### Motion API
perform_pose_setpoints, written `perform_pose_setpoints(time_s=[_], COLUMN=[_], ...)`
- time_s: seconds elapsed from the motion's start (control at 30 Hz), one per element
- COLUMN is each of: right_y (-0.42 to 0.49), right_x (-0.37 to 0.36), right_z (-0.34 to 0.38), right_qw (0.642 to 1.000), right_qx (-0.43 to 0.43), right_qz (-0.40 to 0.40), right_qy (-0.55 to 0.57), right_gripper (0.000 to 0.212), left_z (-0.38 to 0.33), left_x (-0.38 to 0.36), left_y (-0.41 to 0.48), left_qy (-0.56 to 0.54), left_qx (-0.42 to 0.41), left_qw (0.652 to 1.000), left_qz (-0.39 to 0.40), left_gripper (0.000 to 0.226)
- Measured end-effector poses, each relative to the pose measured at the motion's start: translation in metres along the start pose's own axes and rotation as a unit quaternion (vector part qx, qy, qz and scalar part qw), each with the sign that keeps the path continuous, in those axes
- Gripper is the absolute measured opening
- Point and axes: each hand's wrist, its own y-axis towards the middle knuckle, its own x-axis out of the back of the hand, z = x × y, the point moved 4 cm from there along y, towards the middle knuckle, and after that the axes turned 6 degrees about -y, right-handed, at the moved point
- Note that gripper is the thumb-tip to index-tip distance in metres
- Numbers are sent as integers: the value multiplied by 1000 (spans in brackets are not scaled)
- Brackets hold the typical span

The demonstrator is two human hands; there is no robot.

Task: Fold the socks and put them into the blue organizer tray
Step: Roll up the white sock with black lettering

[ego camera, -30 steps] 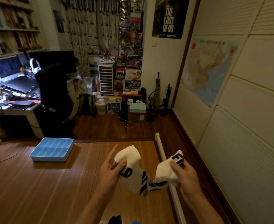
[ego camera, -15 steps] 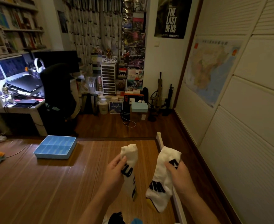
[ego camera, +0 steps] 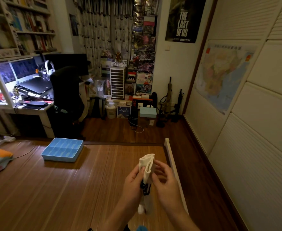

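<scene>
Both hands clamp on the white socks (ego camera: 147,164). Left hand (ego camera: 133,182) wraps one side, thumb pressed across the fabric. Right hand (ego camera: 166,185) is curled against the other side, fingertips seeming to pinch the edge. The socks are held upright in the air, open end up, lower ends hanging between the wrists. They look pressed flat together, likely to line the pair up before folding. No fold made yet, by my reading. Beneath them is the wooden platform (ego camera: 70,189). Blue organizer tray (ego camera: 58,158) sits on it well apart, ahead and to the left, open side up to receive them. White rail (ego camera: 170,155) runs just right of the hands.
</scene>
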Motion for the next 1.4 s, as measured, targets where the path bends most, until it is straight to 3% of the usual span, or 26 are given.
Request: perform_pose_setpoints(time_s=[0.1,0.2,0.4,0.8,0.87,0.97,1.4], right_y=[1,4,10,8,9,11,21], right_x=[5,10,21,9,7,8,19], right_z=[1,5,13,17,17,15,20], right_qw=[999,998,996,993,995,993,977], right_qx=[3,18,53,49,61,56,38], right_qz=[-36,-44,-9,-6,-7,-25,-180], right_qy=[19,34,76,108,82,99,112], right_gripper=[41,22,14,29,19,8,23], left_z=[-3,-5,-13,-13,-12,-13,-2], left_x=[-5,-6,-3,-10,-11,-12,-14], left_y=[-5,-6,-11,-15,-14,-13,-10], left_qy=[1,-7,-29,-50,-58,-85,-19], left_qx=[-9,-26,-34,-20,-20,-9,-9], left_qw=[1000,999,998,996,995,993,997], left_qz=[15,28,44,75,73,78,75], left_gripper=[32,37,46,46,47,49,45])
